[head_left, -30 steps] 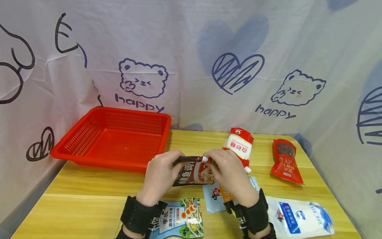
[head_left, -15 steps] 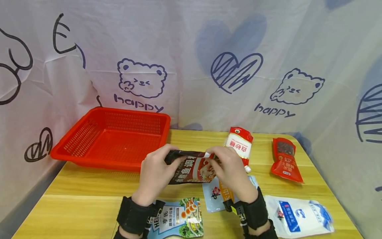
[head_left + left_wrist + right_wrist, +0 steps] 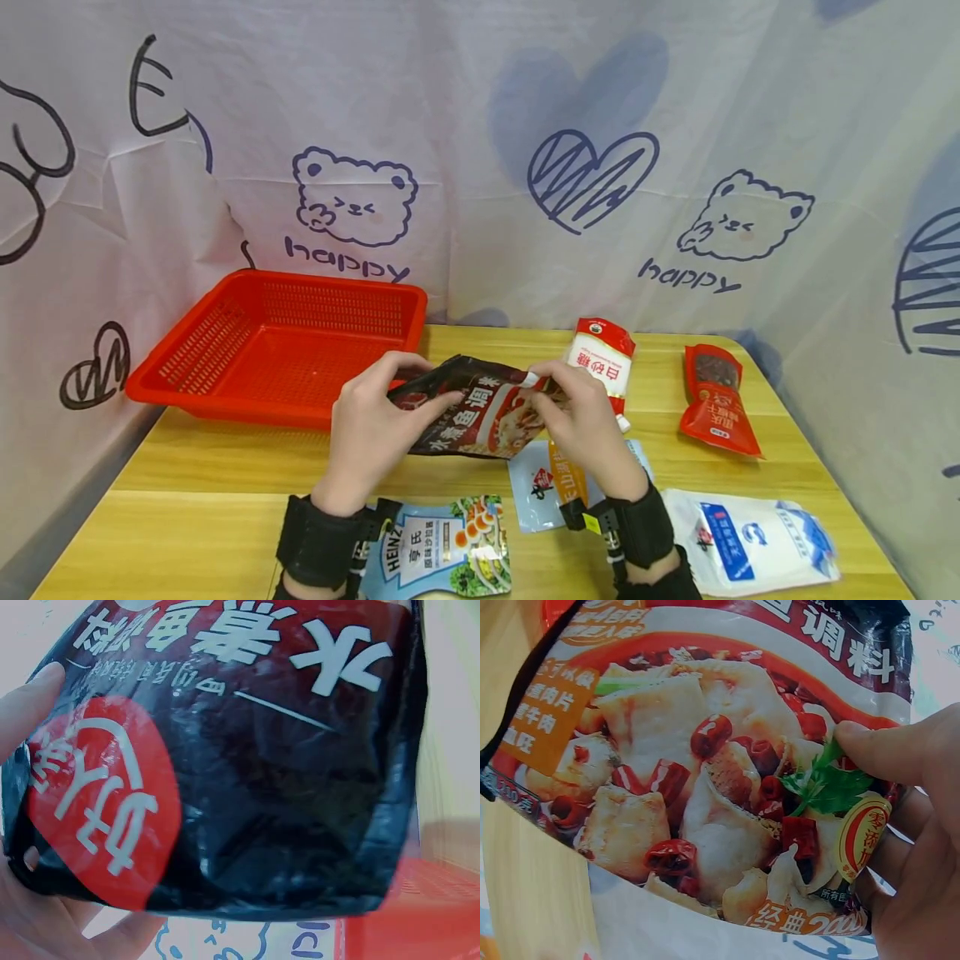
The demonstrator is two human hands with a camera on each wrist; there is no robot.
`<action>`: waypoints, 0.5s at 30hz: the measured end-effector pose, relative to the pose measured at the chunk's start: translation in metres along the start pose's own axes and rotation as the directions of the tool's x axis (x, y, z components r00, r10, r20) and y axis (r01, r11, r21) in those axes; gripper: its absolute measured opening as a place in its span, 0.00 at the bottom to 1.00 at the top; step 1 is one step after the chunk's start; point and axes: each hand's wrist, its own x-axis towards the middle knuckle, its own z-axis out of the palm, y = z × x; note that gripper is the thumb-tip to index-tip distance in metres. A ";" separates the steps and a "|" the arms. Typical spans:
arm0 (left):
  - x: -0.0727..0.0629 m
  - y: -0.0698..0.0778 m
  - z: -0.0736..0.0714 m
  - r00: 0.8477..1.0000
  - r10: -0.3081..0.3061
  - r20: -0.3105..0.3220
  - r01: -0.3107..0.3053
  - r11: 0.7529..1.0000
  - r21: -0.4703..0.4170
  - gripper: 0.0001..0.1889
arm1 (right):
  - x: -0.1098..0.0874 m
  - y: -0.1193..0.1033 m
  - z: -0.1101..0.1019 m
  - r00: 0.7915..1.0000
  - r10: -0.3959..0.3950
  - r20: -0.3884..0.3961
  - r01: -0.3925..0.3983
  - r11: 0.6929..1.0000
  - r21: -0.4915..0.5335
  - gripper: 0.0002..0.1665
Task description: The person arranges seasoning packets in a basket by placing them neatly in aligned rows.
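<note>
Both hands hold a dark seasoning packet [image 3: 487, 421] up off the table, at the middle of the head view. My left hand [image 3: 367, 437] pinches its left end, thumb on the front. At the other end my right hand [image 3: 588, 429] grips with the thumb across the printed face. Red chillies and pale fish pieces show on that face [image 3: 705, 772] in the right wrist view. Black film with a red logo [image 3: 112, 802] fills the left wrist view. Below the packet lie a Heinz salad dressing pouch [image 3: 450, 546] and a light blue pouch with an orange band [image 3: 534, 487], partly behind the right forearm.
A red plastic basket [image 3: 300, 358] stands at the back left of the wooden table [image 3: 172, 517]. Behind the right hand lies a red and white sugar bag [image 3: 603, 367]. Further right are a red bag of dark dried food [image 3: 718, 404] and a white and blue bag [image 3: 750, 542].
The packet has tilted, its left end coming up and its front turning more toward the head camera. My left hand has shifted left; the right hand keeps its grip.
</note>
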 end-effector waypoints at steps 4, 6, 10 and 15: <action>0.001 -0.002 -0.003 1.000 -0.028 -0.005 0.028 0.999 -0.023 0.23 | 0.001 0.000 0.001 0.999 0.026 -0.028 -0.023 0.996 0.086 0.16; 0.002 -0.003 -0.006 0.998 -0.062 -0.004 0.061 0.997 -0.048 0.21 | 0.002 0.000 0.001 0.998 0.049 -0.048 -0.042 0.990 0.137 0.14; 0.003 -0.005 -0.010 0.991 -0.133 0.030 0.136 0.985 -0.108 0.17 | 0.003 0.000 0.001 0.991 0.105 -0.080 -0.086 0.972 0.219 0.11; 0.003 -0.005 -0.011 0.978 -0.179 0.108 0.194 0.969 -0.155 0.13 | 0.003 0.001 0.002 0.989 0.134 -0.067 -0.111 0.956 0.273 0.11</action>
